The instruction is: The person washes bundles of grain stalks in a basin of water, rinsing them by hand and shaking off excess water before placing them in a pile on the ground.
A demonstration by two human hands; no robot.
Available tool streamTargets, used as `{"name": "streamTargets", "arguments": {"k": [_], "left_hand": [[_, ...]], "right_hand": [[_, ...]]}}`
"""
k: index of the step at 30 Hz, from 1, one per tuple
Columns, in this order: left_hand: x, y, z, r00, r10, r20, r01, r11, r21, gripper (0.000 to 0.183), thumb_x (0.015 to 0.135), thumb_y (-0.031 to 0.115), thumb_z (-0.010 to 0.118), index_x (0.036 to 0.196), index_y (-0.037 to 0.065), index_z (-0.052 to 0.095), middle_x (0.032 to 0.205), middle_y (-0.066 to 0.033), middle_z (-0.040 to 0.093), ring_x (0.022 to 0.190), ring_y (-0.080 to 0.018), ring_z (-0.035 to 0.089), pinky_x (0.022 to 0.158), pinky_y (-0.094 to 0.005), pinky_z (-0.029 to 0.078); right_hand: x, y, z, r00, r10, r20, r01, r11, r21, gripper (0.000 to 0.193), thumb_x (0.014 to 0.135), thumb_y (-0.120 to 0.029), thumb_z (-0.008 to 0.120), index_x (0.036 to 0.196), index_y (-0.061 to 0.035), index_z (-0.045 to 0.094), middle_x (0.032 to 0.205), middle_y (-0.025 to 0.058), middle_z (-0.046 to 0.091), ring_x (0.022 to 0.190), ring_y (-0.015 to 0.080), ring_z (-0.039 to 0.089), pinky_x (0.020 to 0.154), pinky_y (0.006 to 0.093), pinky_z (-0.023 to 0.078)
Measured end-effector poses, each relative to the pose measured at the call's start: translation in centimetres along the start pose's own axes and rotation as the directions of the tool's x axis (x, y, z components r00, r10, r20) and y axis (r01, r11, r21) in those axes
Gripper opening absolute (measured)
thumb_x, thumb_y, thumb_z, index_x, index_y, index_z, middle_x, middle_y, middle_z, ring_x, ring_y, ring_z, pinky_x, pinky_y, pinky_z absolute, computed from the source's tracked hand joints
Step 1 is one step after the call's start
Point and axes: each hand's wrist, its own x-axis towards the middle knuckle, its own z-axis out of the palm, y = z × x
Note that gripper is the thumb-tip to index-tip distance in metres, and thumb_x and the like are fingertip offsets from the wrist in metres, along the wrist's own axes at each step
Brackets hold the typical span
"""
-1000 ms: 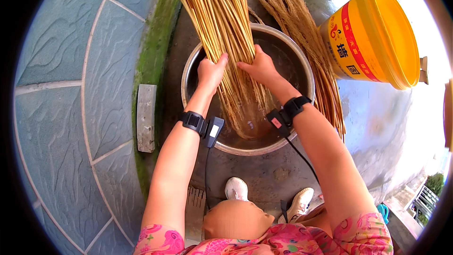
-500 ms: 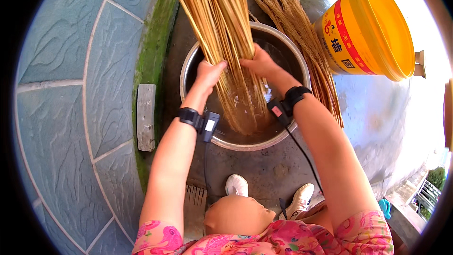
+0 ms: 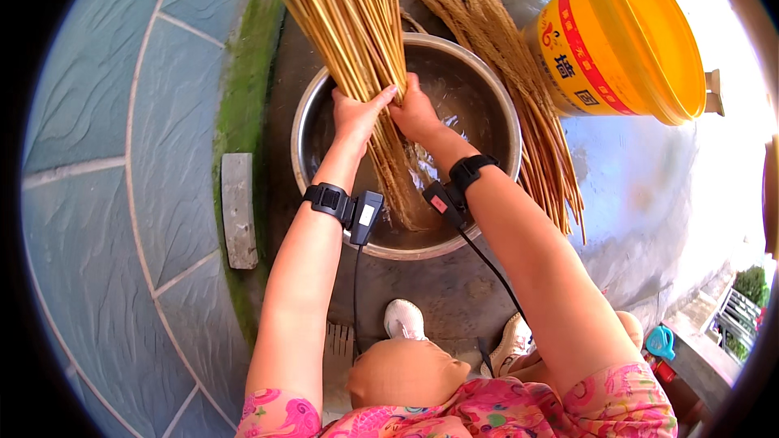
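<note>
A thick bundle of dry straw-coloured stalks [image 3: 341, 24] slants over a round metal basin [image 3: 488, 219]. Its feathery lower ends dip into the water [image 3: 458, 97] inside. My left hand [image 3: 357, 118] wraps round the bundle's left side, thumb across the front. Against the right side, my right hand [image 3: 418, 113] is closed on the same stalks, close to the left thumb. Both hands are above the basin, and the fingers behind the bundle are partly hidden. The bundle's upper end runs out past the top of the picture.
Another bundle of dry plumed stalks [image 3: 519, 89] lies on the ground along the basin's right side. Beyond it is a large yellow bucket [image 3: 600, 40]. A grey stone block [image 3: 238, 211] sits on the mossy strip [image 3: 243, 105] at left. Black cables hang from both wrist straps.
My hands have come closer together, squeezing the bundle narrower. The right hand has shifted left, and the stalks' wet ends are drawn together in the water. The view has shifted slightly.
</note>
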Motion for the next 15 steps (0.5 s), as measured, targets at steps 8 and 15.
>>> {"name": "streamTargets", "arguments": {"k": [8, 15], "left_hand": [[0.0, -0.2, -0.5, 0.98, -0.139, 0.142, 0.136, 0.99, 0.032, 0.043, 0.084, 0.025, 0.071, 0.118, 0.004, 0.059, 0.111, -0.0065, 0.064, 0.099, -0.0165, 0.059, 0.085, -0.0299, 0.046], [-2.1, 3.2, -1.8, 0.918, -0.125, 0.376, 0.282, 0.873, -0.397, 0.065, 0.081, 0.027, 0.074, 0.133, 0.006, 0.041, 0.124, -0.0067, 0.055, 0.113, -0.0176, 0.051, 0.095, -0.0326, 0.041]], "right_hand": [[1.1, 2.5, -2.2, 0.982, -0.059, 0.178, -0.011, 0.929, 0.369, 0.051, 0.084, -0.016, 0.069, 0.126, -0.006, 0.043, 0.114, 0.0128, 0.06, 0.106, 0.0177, 0.055, 0.091, 0.032, 0.043], [-1.4, -3.4, -3.3, 0.938, -0.037, 0.346, -0.156, 0.844, 0.514, 0.057, 0.074, -0.013, 0.063, 0.126, -0.0059, 0.042, 0.109, 0.0096, 0.058, 0.097, 0.0188, 0.054, 0.086, 0.0314, 0.044]]}}
